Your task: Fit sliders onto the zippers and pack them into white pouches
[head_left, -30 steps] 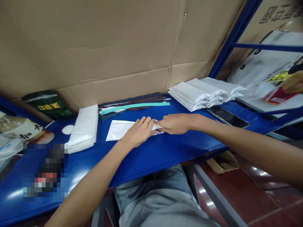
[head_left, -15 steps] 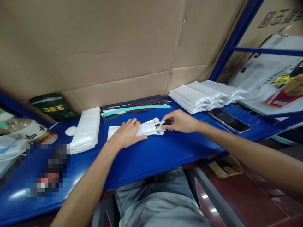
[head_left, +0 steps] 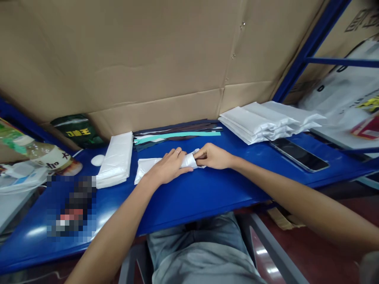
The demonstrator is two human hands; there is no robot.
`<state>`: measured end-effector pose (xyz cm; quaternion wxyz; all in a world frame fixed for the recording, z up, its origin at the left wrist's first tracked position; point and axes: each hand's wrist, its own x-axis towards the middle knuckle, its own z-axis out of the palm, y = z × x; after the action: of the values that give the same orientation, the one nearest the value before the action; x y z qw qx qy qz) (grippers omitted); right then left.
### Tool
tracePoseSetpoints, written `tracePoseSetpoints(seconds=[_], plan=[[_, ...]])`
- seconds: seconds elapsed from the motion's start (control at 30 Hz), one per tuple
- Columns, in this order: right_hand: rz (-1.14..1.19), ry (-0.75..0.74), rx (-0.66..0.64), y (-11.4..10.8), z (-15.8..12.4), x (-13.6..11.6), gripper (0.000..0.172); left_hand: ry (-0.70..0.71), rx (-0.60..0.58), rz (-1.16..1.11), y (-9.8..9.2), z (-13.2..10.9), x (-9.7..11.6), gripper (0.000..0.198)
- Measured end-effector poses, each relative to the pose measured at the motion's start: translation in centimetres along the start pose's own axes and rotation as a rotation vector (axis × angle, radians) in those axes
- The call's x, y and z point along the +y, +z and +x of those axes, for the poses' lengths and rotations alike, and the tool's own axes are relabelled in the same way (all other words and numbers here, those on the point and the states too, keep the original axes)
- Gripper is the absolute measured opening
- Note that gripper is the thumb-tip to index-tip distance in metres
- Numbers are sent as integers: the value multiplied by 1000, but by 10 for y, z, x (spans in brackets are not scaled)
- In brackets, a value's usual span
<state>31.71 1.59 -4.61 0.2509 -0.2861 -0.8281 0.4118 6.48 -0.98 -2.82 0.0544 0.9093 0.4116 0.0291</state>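
A narrow white bag [head_left: 145, 167] lies on the blue tabletop, its mouth toward the right. Across its middle rests my left hand [head_left: 170, 163], fingers over the far edge and thumb along the near edge, holding it down. My right hand [head_left: 213, 156] is at the bag's mouth, fingers pinched together with their tips inside the opening. Whatever they hold is hidden by the hand and the bag. Behind the hands lie long strips [head_left: 180, 136] in dark, brown and turquoise colours, which look like zippers.
A stack of flat white bags [head_left: 114, 157] lies left; puffy filled white packets [head_left: 260, 120] are piled at the back right. A phone [head_left: 299, 154], a white disc [head_left: 97, 160], a green pouch [head_left: 77, 131] and a bottle [head_left: 51, 156] surround the space. Cardboard [head_left: 133, 51] walls the back.
My right hand has moved left into the bag's mouth. The small dark item seen at its fingertips is now out of sight. My left hand still rests on the bag; the view has shifted slightly.
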Motion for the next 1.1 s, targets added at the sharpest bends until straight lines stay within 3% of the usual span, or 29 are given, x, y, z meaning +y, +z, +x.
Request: tracePoseSetpoints(seconds=[0.13,0.2,0.27,0.37,0.47,0.53,0.67,0.8,0.97,1.03,1.1], plan=[[-169,-49,92,9,2,-1,20,7,23,-16,0,-1,6,72],[-225,-81,98,7,0,-2,18,-74,45,3,-2,-4,13,80],[-233,-85,99,-2,-5,-1,8,-250,82,61,-8,-9,23,87],[-259,32,234,-20,-14,5,26,-589,94,113,-17,-17,37,97],[-317,264,326,-31,-16,11,39,-767,8,47,-15,-20,42,104],[-319,356,238,-31,-13,12,46,-768,-4,25,-4,-19,40,107],[-223,341,54,-20,-7,7,43,-694,151,57,27,-15,32,110],[14,359,21,-9,-5,6,38,-692,206,65,43,-14,27,109],[315,284,73,-1,-3,8,42,-678,162,48,30,-16,33,108],[219,147,109,-1,-3,6,38,-648,86,35,18,-19,34,107],[26,-6,165,-2,-5,3,27,-489,-7,17,4,-23,33,108]])
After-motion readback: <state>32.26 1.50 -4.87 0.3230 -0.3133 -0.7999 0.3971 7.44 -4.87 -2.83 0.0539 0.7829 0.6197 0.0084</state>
